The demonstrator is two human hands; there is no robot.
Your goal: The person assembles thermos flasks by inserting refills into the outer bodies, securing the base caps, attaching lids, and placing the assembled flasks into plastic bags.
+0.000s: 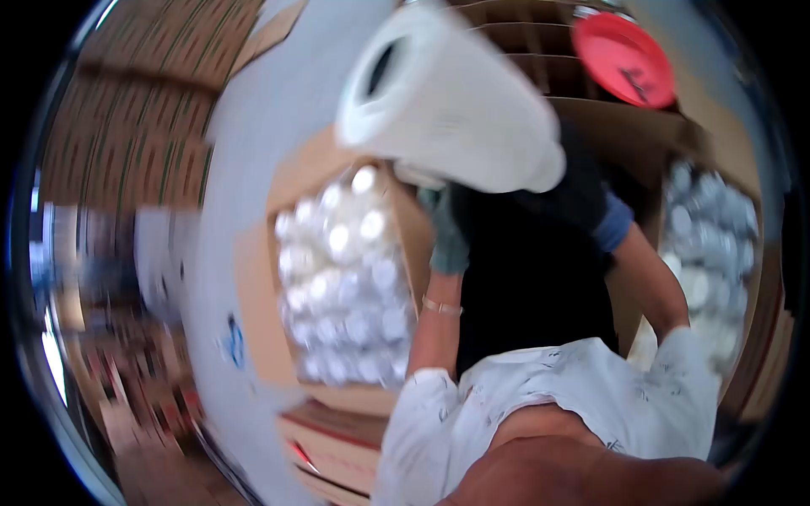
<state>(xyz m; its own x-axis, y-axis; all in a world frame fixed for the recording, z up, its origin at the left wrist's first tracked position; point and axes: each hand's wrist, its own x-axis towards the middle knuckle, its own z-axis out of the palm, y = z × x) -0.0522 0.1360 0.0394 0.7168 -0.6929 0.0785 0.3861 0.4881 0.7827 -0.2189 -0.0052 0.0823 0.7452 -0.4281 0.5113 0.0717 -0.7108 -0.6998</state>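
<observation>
A large white container [460, 110], blurred by motion, is held up in front of me, tilted, with a dark opening at its upper left end. My left hand [445, 232], in a grey-green glove, is at the container's lower edge; its fingers are mostly hidden behind it. My right hand [582, 190], in a dark glove with a blue cuff, is behind the container's right end, its fingers hidden. Left of my left arm, an open cardboard box [418, 244] holds several white-capped items [337, 240].
Another open box with similar items [704, 244] stands at the right. A red round dish [624, 59] lies at a divided carton [540, 38] at the top. Stacked cartons [126, 126] stand at the left. A blue object [234, 341] lies on the grey floor [224, 278].
</observation>
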